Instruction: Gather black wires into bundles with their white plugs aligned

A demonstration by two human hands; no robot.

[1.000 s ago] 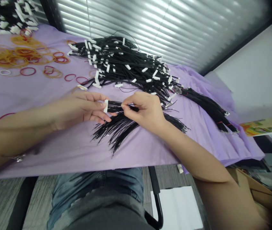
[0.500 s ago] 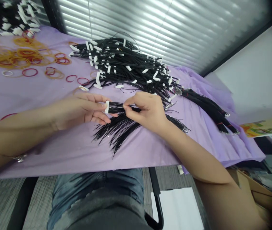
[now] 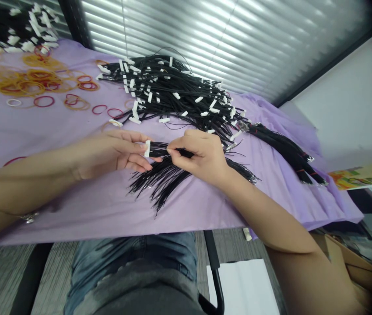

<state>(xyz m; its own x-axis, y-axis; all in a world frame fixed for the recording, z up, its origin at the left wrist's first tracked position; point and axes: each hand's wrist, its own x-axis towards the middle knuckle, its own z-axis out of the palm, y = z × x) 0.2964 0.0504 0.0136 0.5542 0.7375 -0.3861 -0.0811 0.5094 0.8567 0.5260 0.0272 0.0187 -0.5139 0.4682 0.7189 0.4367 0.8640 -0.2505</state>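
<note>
My left hand [image 3: 114, 151] pinches a small white connector [image 3: 147, 148] with short black wires coming out of it. My right hand [image 3: 202, 155] is closed in a pinch on one of those black wires [image 3: 159, 150] just right of the connector. Both hands hover over a loose bunch of black wires [image 3: 159, 179] lying on the purple cloth [image 3: 74, 197]. Behind them sits a big heap of black wire harnesses with white connectors [image 3: 173, 94].
Rubber bands [image 3: 35, 85] in yellow and red are strewn over the cloth at the left. Bundled black wires [image 3: 284, 148] lie at the right. Another wire pile [image 3: 18, 26] is at the far left corner. Window blinds run along the back; my knees are under the table edge.
The view has shifted slightly. My right fingers have edged a little along the wire beside the connector; both hands keep their grip.
</note>
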